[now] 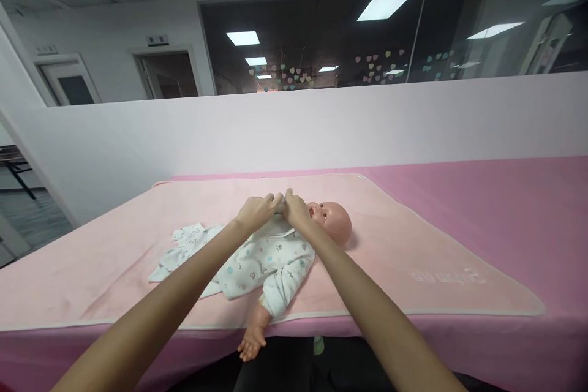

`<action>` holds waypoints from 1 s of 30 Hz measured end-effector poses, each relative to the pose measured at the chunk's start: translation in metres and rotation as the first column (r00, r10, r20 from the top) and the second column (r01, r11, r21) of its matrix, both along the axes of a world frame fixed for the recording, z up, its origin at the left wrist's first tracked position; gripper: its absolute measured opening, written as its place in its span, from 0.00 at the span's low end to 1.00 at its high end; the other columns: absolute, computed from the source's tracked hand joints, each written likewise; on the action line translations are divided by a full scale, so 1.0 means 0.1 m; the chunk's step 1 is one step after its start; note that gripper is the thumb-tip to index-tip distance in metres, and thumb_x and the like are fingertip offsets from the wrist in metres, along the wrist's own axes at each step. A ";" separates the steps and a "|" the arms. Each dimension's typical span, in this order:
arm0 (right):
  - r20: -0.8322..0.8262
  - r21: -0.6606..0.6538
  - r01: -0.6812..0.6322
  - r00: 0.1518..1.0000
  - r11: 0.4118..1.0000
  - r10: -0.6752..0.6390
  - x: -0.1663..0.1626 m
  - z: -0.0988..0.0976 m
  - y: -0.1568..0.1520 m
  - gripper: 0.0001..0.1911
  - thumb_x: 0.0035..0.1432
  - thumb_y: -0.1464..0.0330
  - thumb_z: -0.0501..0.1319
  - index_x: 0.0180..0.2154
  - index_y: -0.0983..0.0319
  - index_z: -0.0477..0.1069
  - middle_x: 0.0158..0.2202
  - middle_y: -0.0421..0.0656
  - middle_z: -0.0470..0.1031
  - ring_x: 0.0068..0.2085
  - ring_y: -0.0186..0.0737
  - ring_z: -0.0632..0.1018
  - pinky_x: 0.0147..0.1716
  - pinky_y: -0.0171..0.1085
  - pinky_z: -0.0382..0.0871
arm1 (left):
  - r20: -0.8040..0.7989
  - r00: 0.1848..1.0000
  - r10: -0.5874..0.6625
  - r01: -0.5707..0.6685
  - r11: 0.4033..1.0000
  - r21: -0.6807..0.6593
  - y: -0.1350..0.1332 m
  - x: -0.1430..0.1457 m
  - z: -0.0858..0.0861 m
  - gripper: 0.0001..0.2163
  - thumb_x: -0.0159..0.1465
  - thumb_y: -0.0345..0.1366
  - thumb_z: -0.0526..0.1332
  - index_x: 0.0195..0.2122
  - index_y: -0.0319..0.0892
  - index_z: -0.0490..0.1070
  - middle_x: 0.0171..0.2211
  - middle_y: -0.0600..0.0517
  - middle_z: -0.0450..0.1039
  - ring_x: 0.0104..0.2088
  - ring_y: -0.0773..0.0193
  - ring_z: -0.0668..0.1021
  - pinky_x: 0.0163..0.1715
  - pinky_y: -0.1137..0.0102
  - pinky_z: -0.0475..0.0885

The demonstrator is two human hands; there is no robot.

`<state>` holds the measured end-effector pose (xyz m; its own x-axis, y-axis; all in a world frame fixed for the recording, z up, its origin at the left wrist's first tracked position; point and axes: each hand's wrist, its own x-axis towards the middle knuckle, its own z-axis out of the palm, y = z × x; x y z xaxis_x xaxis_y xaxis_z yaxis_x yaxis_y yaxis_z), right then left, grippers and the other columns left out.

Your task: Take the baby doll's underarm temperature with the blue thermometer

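A baby doll [337, 222] lies on its back with its head to the right, dressed in a white printed baby outfit [257, 263]. Over the far side of its chest, my left hand [258, 212] is closed in a pinch, and my right hand [295, 208] is closed close beside it. A bit of pale cloth shows between the fingertips, apparently part of the outfit; my hands hide the doll's far arm. The doll's near arm comes out of its sleeve [280, 291], and its hand [252, 342] hangs past the table's front edge. The outfit's legs spread flat to the left.
Under the doll is a peach mat [376, 282] with a pale border, laid over a pink table cover [505, 226]. A low white wall [321, 128] rises behind the table, with glass above it. My dark-clothed lap [280, 367] is below the front edge.
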<state>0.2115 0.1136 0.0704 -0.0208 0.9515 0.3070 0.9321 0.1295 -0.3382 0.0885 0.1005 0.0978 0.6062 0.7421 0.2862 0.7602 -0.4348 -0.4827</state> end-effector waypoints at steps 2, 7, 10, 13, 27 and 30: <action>-0.023 -0.025 0.012 1.000 1.000 -0.012 -0.10 -0.03 0.11 0.13 0.58 0.71 0.53 0.46 0.67 0.62 0.35 0.52 0.75 0.34 0.43 0.75 0.28 0.35 0.62 | -0.023 0.999 -0.042 0.041 0.999 -0.019 -0.03 -0.01 -0.03 0.12 0.62 0.24 0.45 0.43 0.39 0.63 0.32 0.46 0.71 0.30 0.59 0.77 0.27 0.70 0.66; 0.027 0.029 -0.035 0.999 0.999 0.034 -0.11 -0.02 0.16 0.10 0.57 0.68 0.55 0.40 0.63 0.69 0.34 0.49 0.75 0.38 0.43 0.75 0.33 0.36 0.62 | 0.049 0.999 0.008 -0.004 0.997 -0.073 -0.04 -0.14 -0.04 0.10 0.64 0.36 0.50 0.45 0.42 0.62 0.35 0.45 0.72 0.34 0.59 0.76 0.30 0.70 0.66; 0.085 0.087 -0.080 0.994 0.993 0.072 0.00 0.07 0.10 0.08 0.56 0.67 0.56 0.34 0.62 0.72 0.36 0.49 0.75 0.39 0.43 0.74 0.35 0.36 0.62 | 0.088 0.983 0.162 -0.149 0.979 -0.141 0.01 -0.35 0.13 0.13 0.60 0.34 0.56 0.46 0.44 0.62 0.38 0.47 0.73 0.37 0.59 0.75 0.33 0.70 0.65; 0.158 0.196 -0.150 0.980 0.969 0.119 0.17 0.09 -0.05 0.10 0.56 0.67 0.55 0.31 0.61 0.73 0.38 0.48 0.73 0.41 0.43 0.71 0.34 0.36 0.62 | 0.106 0.963 0.249 -0.229 0.958 -0.171 -0.02 -0.59 0.36 0.09 0.59 0.27 0.52 0.39 0.40 0.68 0.40 0.44 0.71 0.37 0.58 0.73 0.34 0.67 0.65; -0.505 0.428 0.106 0.852 0.898 0.140 1.05 -0.46 -0.18 0.19 0.58 0.59 0.48 0.30 0.60 0.74 0.37 0.44 0.76 0.41 0.42 0.73 0.43 0.40 0.62 | 0.459 0.870 0.181 0.005 0.927 -0.375 0.32 -0.08 -0.02 0.19 0.62 0.40 0.43 0.49 0.41 0.65 0.50 0.46 0.68 0.46 0.61 0.72 0.43 0.68 0.66; -0.783 0.293 0.161 0.605 0.942 0.141 1.20 -0.53 -0.01 0.20 0.55 0.55 0.50 0.31 0.61 0.74 0.36 0.44 0.77 0.40 0.42 0.74 0.41 0.38 0.64 | 0.504 0.812 0.293 -0.131 0.934 -0.333 0.58 0.03 -0.43 0.22 0.62 0.43 0.42 0.51 0.38 0.63 0.54 0.41 0.63 0.54 0.54 0.65 0.51 0.58 0.59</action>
<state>0.3315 0.1125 0.0176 0.3796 0.8006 0.4636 0.3214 0.3558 -0.8776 0.0918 0.1590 0.0550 0.2327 0.9294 0.2866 0.9488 -0.2817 0.1432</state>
